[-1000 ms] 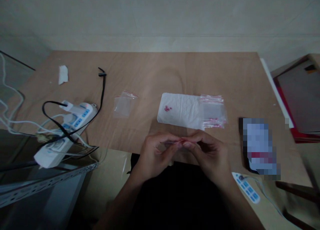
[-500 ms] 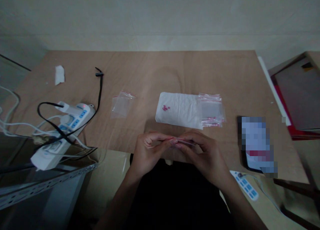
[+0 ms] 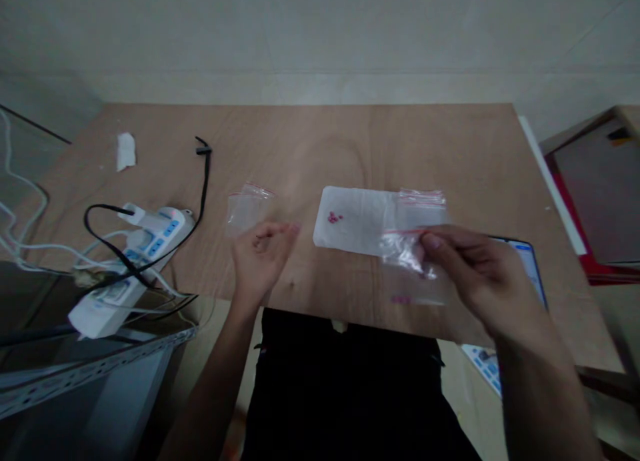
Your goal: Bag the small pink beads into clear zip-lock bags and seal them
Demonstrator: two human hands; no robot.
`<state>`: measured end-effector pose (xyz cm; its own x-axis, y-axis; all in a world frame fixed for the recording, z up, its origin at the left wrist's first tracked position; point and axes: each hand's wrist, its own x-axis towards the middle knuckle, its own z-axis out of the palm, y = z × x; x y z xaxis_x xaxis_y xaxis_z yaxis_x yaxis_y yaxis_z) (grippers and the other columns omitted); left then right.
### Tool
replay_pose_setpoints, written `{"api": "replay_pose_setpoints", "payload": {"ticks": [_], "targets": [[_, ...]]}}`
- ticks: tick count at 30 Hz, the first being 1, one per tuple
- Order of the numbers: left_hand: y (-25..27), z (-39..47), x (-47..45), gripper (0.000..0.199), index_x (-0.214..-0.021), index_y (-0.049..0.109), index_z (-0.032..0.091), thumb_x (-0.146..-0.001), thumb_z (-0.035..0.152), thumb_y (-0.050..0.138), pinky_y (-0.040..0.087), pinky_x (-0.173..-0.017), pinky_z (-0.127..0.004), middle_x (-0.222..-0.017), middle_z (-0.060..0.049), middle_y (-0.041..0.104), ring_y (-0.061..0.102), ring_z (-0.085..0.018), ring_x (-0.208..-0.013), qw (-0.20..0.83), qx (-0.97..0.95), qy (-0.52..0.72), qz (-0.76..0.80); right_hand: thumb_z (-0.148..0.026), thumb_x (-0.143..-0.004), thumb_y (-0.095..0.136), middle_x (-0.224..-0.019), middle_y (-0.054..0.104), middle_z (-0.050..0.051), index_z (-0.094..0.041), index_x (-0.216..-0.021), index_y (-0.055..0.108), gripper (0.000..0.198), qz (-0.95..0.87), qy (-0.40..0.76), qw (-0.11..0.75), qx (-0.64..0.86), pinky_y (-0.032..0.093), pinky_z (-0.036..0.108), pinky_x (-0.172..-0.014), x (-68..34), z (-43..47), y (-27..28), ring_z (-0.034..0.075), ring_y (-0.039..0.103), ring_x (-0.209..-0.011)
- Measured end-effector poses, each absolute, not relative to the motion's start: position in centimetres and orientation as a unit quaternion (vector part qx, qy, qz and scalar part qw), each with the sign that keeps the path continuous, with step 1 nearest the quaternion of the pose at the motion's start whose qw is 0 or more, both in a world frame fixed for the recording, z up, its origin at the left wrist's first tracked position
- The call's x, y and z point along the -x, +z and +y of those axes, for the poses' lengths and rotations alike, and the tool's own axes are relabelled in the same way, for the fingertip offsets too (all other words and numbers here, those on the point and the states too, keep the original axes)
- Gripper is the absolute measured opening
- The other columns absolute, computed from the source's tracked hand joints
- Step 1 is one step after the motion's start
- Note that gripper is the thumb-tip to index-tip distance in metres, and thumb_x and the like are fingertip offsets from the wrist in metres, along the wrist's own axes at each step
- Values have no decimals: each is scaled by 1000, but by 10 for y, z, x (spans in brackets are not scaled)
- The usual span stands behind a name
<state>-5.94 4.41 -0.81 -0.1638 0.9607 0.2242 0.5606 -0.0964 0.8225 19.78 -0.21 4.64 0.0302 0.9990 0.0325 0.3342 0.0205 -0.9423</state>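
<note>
My right hand (image 3: 475, 267) pinches a small clear zip-lock bag (image 3: 413, 271) near its red-lined top edge. A few small pink-red pieces (image 3: 401, 300) show at the bottom of that bag, which hangs in front of a stack of zip-lock bags (image 3: 423, 199) on the white cloth's right end. On the white cloth (image 3: 363, 227) lies a little cluster of pink-red pieces (image 3: 334, 217). Over the table's left part, my left hand (image 3: 260, 257) holds nothing, fingers partly curled and thumb stretched out. Just beyond it lie a couple of flat zip-lock bags (image 3: 245, 207).
On the left, a white power strip (image 3: 163, 231) is tangled with black and white cables. A scrap of white paper (image 3: 126, 151) lies at the back left. Behind my right hand, a phone (image 3: 530, 264) is partly hidden. Below the table's right front, another power strip (image 3: 485, 364) shows.
My hands were together on a bag in front of me. Now they are apart: the right has carried the bag rightward to the stack, and the left has let go and moved left.
</note>
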Motion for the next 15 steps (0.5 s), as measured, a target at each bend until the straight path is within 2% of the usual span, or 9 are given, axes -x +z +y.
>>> {"api": "replay_pose_setpoints", "payload": {"ticks": [1, 3, 4, 6, 8, 10, 13, 15], "targets": [[-16, 55, 68, 30, -90, 72, 16, -79, 43, 69, 55, -85, -40, -94, -8, 76, 70, -26, -94, 153, -612, 414, 656, -34, -88, 62, -63, 65, -1, -22, -88, 71, 14, -544, 366, 447, 608, 43, 24, -51, -206, 5, 45, 13, 57, -55], [-30, 76, 83, 67, -124, 58, 7, -73, 47, 74, 43, -104, -52, -128, -19, 62, 55, -36, -123, 50, -616, 342, 708, -32, -84, 67, -62, 65, -1, -22, -103, 67, 23, -493, 317, 473, 658, 39, 25, -48, -224, 21, 37, 12, 52, -49], [-35, 85, 89, 82, -133, 49, 3, -70, 48, 76, 37, -109, -55, -137, -25, 54, 47, -41, -131, 24, -603, 308, 736, -31, -82, 68, -63, 65, 0, -21, -111, 64, 30, -483, 297, 465, 680, 39, 26, -47, -233, 30, 30, 12, 51, -46], [-42, 98, 98, 94, -138, 40, 0, -70, 53, 74, 30, -112, -58, -144, -28, 45, 39, -45, -136, 17, -601, 250, 759, -31, -84, 65, -69, 67, 3, -19, -119, 60, 37, -488, 255, 421, 721, 40, 28, -49, -249, 45, 13, 13, 53, -47], [-46, 105, 101, 88, -135, 45, 2, -70, 56, 72, 30, -112, -58, -144, -27, 45, 39, -45, -136, 27, -605, 221, 765, -28, -83, 65, -73, 68, 6, -17, -118, 61, 38, -512, 185, 362, 756, 45, 33, -58, -260, 56, -5, 17, 57, -54], [-48, 108, 101, 76, -126, 54, 5, -72, 56, 70, 32, -110, -57, -139, -24, 52, 44, -43, -132, 37, -607, 217, 764, -30, -81, 66, -80, 68, 8, -18, -117, 62, 38, -540, 114, 327, 767, 49, 40, -69, -265, 60, -19, 21, 61, -64], [-51, 108, 100, 65, -119, 60, 8, -73, 54, 69, 36, -108, -55, -128, -21, 61, 51, -40, -126, 38, -604, 233, 761, -41, -83, 61, -97, 66, 12, -20, -121, 59, 44, -563, 40, 323, 760, 50, 50, -80, -266, 58, -29, 29, 63, -81], [-53, 107, 99, 62, -118, 60, 10, -73, 51, 71, 37, -107, -55, -126, -20, 62, 52, -39, -124, 25, -604, 248, 757, -42, -84, 60, -108, 63, 18, -14, -124, 58, 49, -565, 5, 326, 758, 50, 54, -84, -264, 54, -28, 32, 63, -92]]}}
